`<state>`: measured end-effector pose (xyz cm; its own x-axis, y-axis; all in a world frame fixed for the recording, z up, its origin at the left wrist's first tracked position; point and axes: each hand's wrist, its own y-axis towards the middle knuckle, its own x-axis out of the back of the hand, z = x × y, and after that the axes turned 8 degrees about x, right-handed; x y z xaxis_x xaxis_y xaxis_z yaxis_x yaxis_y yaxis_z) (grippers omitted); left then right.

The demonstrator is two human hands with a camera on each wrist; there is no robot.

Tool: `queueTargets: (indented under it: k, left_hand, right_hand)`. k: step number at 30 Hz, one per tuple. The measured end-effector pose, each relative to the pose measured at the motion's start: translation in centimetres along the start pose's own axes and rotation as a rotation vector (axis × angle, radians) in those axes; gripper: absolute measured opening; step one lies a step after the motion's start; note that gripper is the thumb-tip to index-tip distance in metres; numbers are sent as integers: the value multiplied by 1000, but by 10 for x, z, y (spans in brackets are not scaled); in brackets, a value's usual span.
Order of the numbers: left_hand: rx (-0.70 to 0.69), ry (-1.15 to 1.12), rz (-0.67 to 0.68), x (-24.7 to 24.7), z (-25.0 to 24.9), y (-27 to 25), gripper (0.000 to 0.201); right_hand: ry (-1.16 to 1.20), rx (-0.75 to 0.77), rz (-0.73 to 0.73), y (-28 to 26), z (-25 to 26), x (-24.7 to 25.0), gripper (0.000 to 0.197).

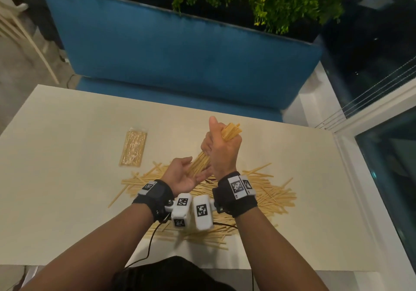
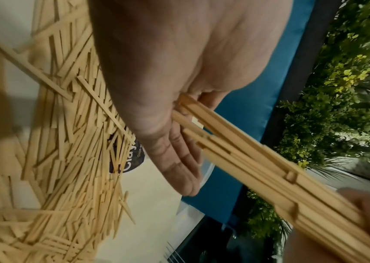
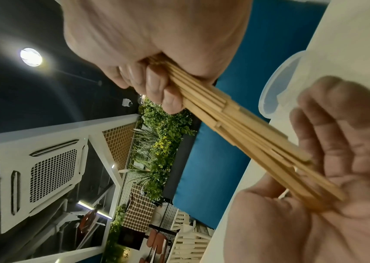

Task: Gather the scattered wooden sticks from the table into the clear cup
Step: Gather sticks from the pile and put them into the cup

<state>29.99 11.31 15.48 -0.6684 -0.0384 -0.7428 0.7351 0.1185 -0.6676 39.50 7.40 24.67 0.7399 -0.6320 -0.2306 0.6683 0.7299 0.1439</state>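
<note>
My right hand [image 1: 221, 148] grips a bundle of wooden sticks [image 1: 230, 130] in its fist, tilted above the table. Its fingers [image 3: 156, 85] curl round the bundle [image 3: 246, 133]. My left hand [image 1: 183, 175] lies open, palm up, and the bundle's lower ends [image 2: 186, 113] butt against its palm [image 2: 168, 74]. A large pile of loose sticks [image 1: 267, 193] covers the table beneath both wrists. The clear cup [image 3: 273, 85] shows in the right wrist view just beyond my left fingers [image 3: 327, 128]. In the head view my hands hide it.
A sealed packet of sticks [image 1: 133, 147] lies on the cream table [image 1: 67, 155] to the left of the pile. A blue bench [image 1: 180, 54] and a planter with green plants [image 1: 258, 0] stand past the far edge. Glass railing runs along the right.
</note>
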Motion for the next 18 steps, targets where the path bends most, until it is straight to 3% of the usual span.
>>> queueTargets:
  k: [6, 13, 18]
  left_hand:
    - [18, 2, 107, -20, -2, -15, 35]
    - [126, 23, 120, -16, -7, -23, 41]
    - [71, 53, 153, -32, -3, -32, 53]
  right_hand:
    - [-105, -13, 24, -10, -8, 0, 53]
    - [-171, -105, 88, -16, -23, 7, 57]
    - [-228, -110, 164, -22, -31, 6, 48]
